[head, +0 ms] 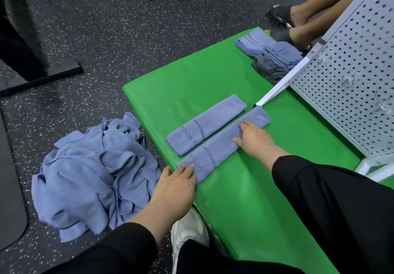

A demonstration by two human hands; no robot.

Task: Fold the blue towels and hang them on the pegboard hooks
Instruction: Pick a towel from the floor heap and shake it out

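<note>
On the speckled floor at far left, a crumpled heap of blue towels (pixel 93 175) lies unfolded just beside the green mat (pixel 213 82), so most of the folding looks undone. Next rightward, the left hand (pixel 174 188) lies flat with fingers straight on the near end of a folded towel strip (pixel 221 143), pressing it and gripping nothing. Just beyond it, a second folded strip (pixel 204 124) lies parallel and close alongside, untouched. The right hand (pixel 255 139) rests further along the first strip, fingers extended and spread on the cloth, likewise holding nothing; together the hands seem to be smoothing this strip flat. Further back on the mat sits a small stack of folded blue towels (pixel 268 47), partly over a grey patterned cloth (pixel 268 70). At right the white pegboard (pixel 349 75) leans over the mat; its hooks show faintly and none visibly carries a towel. By my reading, a few towels are folded, the heap remains, and hanging has not begun.
</note>
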